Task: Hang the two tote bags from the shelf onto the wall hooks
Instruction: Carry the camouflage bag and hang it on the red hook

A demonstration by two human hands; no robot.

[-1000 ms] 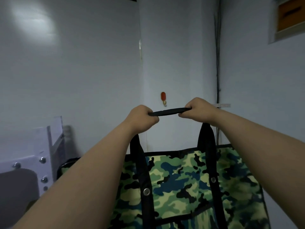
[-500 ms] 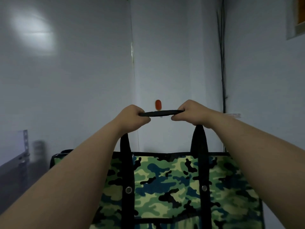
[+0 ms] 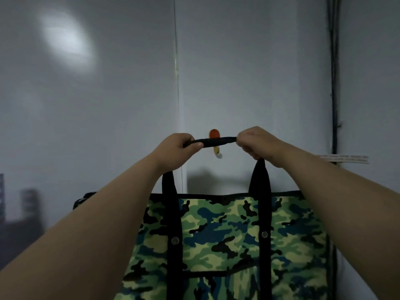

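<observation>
A green camouflage tote bag (image 3: pixel 227 232) with black straps hangs from both my hands in front of the white wall. My left hand (image 3: pixel 176 148) and my right hand (image 3: pixel 256 141) each grip one end of the black handle (image 3: pixel 216 141), stretched level between them. An orange wall hook (image 3: pixel 214 135) sits on the wall right behind the handle's middle; its top shows above the strap and its lower tip (image 3: pixel 217 153) below it. I cannot tell whether the strap touches the hook. No second bag is visible.
A vertical wall seam (image 3: pixel 178 94) runs down just left of the hook. Dark cables (image 3: pixel 334 83) run down the wall at the right, with a white label (image 3: pixel 344 159) across them. A dark shelf frame (image 3: pixel 2 198) shows at the far left edge.
The view has closed in on the wall. The handle, held by both hands, has risen from below the orange hook to across it. The shelf has slid out of view to the left.
</observation>
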